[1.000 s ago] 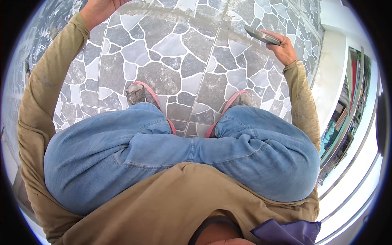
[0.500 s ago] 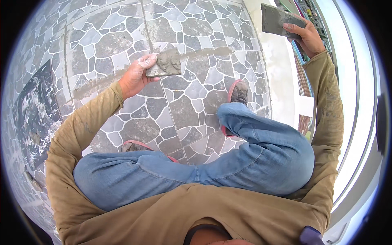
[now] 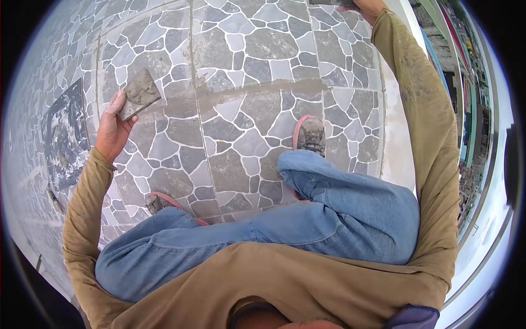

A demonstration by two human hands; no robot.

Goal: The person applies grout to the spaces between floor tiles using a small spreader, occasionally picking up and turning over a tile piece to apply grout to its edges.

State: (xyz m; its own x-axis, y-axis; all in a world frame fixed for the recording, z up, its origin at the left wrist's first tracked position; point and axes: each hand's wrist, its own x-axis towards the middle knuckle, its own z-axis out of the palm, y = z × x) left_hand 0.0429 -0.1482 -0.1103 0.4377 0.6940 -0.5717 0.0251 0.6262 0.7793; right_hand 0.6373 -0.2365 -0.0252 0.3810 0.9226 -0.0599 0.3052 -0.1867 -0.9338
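My left hand (image 3: pixel 114 125) holds a small square plate (image 3: pixel 130 115) at its edge, thumb on top. A lump of wet grey mortar (image 3: pixel 143 90) lies on the plate. At the top edge of the view, my right hand (image 3: pixel 368 6) is partly cut off, its fingers closed on a flat rectangular grey spreader (image 3: pixel 327 1). Only a strip of that spreader shows. Below both hands is a stone-patterned tile floor (image 3: pixel 268 44) with white lines. Smeared grey mortar (image 3: pixel 263 89) runs along a joint across the tiles.
A dark board (image 3: pixel 66 134) smeared with white and grey lies at the left. My shoes (image 3: pixel 311 134) rest on the tiles, beneath my bent knees. A pale ledge (image 3: pixel 399 137) borders the floor on the right, with a cluttered lower area (image 3: pixel 474 104) beyond it.
My left hand has moved left with the mortar-loaded plate and tilted it. My right hand has moved up and left with the spreader, partly out of view. The view has shifted somewhat.
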